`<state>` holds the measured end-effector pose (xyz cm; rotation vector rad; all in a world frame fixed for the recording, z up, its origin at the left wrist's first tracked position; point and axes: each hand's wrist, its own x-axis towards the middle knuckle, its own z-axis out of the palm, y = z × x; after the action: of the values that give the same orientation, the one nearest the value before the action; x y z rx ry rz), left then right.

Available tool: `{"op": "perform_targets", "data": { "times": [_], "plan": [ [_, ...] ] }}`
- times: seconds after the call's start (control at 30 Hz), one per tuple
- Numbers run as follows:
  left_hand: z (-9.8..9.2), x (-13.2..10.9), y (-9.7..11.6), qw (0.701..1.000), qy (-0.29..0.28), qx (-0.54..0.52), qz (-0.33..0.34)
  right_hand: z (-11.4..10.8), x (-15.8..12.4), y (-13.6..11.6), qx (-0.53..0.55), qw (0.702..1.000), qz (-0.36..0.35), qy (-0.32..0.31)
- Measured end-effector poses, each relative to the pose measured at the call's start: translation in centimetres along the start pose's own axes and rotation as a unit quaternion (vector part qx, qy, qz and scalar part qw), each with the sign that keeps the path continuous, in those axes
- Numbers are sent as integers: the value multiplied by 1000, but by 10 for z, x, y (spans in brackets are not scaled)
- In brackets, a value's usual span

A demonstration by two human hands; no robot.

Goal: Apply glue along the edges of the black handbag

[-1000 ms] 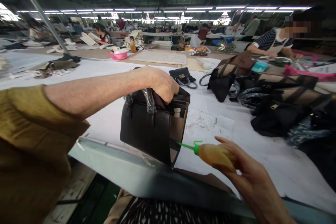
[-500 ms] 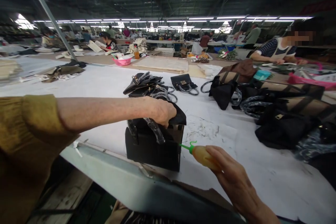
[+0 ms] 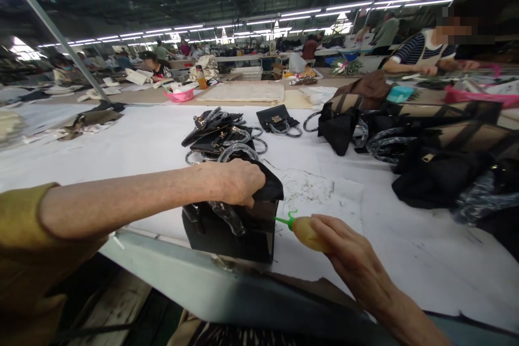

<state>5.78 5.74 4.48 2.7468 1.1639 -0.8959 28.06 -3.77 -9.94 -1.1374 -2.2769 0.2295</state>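
A black handbag [image 3: 231, 235] with plastic-wrapped handles stands upright at the near edge of the white-covered table [image 3: 320, 275]. My left hand [image 3: 243, 181] is closed on the black cloth [image 3: 271, 184] at the top of the bag; its fingertips are partly hidden. In my right hand [image 3: 344, 248] is a squeeze bottle [image 3: 308, 233] of yellowish liquid, held sideways. Its thin green nozzle [image 3: 284, 220] points left, its tip at or very near the bag's right side edge; whether they touch cannot be made out.
Behind the bag lie stacked black flaps with wrapped handles [image 3: 221, 132] and a single black piece [image 3: 278, 119]. Black and tan bags [image 3: 446, 173] fill the right. A pink basin [image 3: 179, 94] and a person in stripes [image 3: 425, 51] are farther back.
The view has tilted and shifted slightly. My left hand has moved a little lower over the bag's top, while my right hand keeps the bottle beside the bag's edge.
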Motion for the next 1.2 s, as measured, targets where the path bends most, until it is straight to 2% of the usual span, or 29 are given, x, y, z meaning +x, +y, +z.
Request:
{"op": "perform_targets", "data": {
  "times": [0.2, 0.37, 0.53, 0.67, 0.8, 1.0, 1.2],
  "plan": [
    [1, -10, 13, 1000, -10, -6, 11, 10, -6, 5, 11, 999, 19, -23],
    [3, -15, 19, 999, -32, -20, 25, 9, -6, 3, 23, 998, 41, -47],
    [7, -16, 23, 999, -12, -7, 40, 6, -7, -3, 43, 994, 72, -64],
    [9, -24, 34, 999, -26, 4, 21, 0, -7, -5, 85, 989, 96, -73],
    [21, -32, 43, 1000, 2, 1, 22, 0, -10, -3, 122, 982, 124, -73],
    [47, -39, 41, 998, 51, -18, -10, 6, -13, 0, 161, 972, 152, -77],
    [65, -51, 46, 994, 81, -60, -51, -6, -11, -4, 196, 959, 179, -104]
  ]
}}
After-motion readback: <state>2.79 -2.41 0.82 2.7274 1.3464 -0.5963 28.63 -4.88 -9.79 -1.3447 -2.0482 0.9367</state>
